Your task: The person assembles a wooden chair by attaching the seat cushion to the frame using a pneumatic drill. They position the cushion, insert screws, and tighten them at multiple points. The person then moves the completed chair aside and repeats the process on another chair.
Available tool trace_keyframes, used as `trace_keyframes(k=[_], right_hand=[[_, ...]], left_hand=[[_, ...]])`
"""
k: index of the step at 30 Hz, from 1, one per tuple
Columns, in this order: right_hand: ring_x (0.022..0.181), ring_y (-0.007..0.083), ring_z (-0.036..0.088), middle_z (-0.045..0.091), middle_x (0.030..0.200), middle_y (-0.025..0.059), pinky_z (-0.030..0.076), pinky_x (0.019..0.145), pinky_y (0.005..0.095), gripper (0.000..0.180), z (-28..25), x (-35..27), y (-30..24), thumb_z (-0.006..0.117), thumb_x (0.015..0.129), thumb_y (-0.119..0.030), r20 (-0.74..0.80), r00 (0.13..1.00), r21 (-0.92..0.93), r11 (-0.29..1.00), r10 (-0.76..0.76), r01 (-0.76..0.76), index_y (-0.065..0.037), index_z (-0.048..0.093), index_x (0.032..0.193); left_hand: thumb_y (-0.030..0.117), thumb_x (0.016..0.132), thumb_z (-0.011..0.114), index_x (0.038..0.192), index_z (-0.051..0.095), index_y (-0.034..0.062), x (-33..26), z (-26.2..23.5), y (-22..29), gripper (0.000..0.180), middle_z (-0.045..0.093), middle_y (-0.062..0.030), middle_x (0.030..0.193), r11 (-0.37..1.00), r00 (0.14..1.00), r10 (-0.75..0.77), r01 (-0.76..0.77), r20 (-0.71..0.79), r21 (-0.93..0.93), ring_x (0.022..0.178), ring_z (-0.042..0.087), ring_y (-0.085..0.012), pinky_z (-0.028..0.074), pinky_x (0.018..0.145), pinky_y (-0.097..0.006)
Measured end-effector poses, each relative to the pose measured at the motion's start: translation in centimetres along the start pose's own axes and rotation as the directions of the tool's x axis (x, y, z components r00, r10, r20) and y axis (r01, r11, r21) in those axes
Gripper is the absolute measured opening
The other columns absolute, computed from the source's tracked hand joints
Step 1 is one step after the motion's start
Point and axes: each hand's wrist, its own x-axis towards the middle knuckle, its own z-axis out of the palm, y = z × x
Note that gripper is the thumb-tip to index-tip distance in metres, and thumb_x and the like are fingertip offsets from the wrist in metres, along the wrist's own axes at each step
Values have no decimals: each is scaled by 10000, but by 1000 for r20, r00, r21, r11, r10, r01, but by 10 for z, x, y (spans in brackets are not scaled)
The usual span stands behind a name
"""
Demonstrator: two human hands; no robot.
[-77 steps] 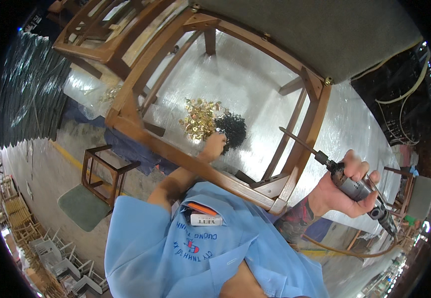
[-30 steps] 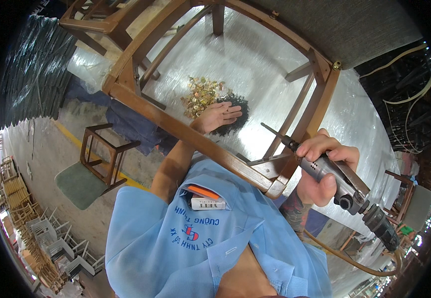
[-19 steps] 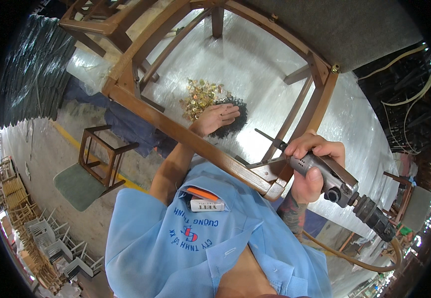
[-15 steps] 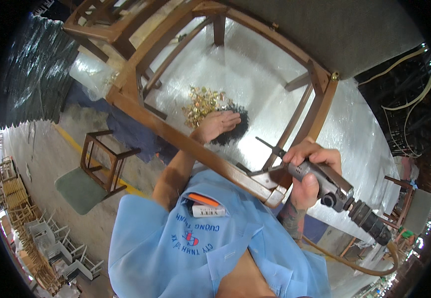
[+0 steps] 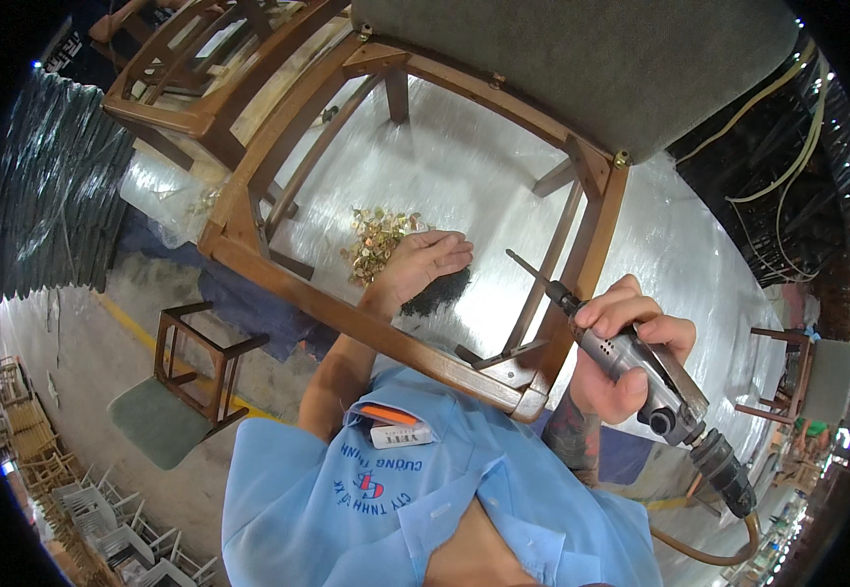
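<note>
My right hand (image 5: pixel 630 352) is wrapped round a grey metal air screwdriver (image 5: pixel 640 377), its long thin bit pointing up and left over the chair frame. From its rear end a brown hose (image 5: pixel 738 558) loops down. My left hand (image 5: pixel 430 262) reaches through the frame, fingers drawn together over a pile of small black screws (image 5: pixel 439 293); whatever is between the fingertips is hidden. Beside that hand lies a heap of small brass-coloured fittings (image 5: pixel 376 243). The brown wooden chair frame (image 5: pixel 346 311), with an open seat, surrounds both piles. A grey padded panel (image 5: pixel 581 68) adjoins its far side.
Shiny plastic film (image 5: pixel 346 186) covers the surface under the frame. Another wooden chair frame (image 5: pixel 175 117) stands at far left, near a clear plastic bag (image 5: pixel 165 196). A chair with a green-grey seat (image 5: pixel 160 416) lies on the floor at left. Pale hoses (image 5: pixel 787 176) hang at far right.
The chair frame and piles appear shifted left in view. My left hand has drawn slightly off the black screws, uncovering less of the fittings. The air screwdriver stays in my right hand, its bit tilted more upward.
</note>
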Motion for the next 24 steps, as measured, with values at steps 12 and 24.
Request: trace_keyframes(k=[12,24], right_hand=[[670,270,626,587,776,123,435,651,351,386,9,9,-5,646,870,-365,103,994,65,997,34,-41,-87,430,1028],[655,241,643,592,772,104,374,636,341,402,10,13,-2,601,903,-427,150,989,186,982,3,-31,-100,419,1051]], left_hand=[[184,961,476,864,602,-4,-20,25,26,246,482,-24,655,937,948,-23,131,316,-323,639,478,-128,447,671,-279],[315,885,459,554,471,67,-22,47,38,414,217,36,446,810,460,231,397,858,-431,380,190,-89,179,331,-249]])
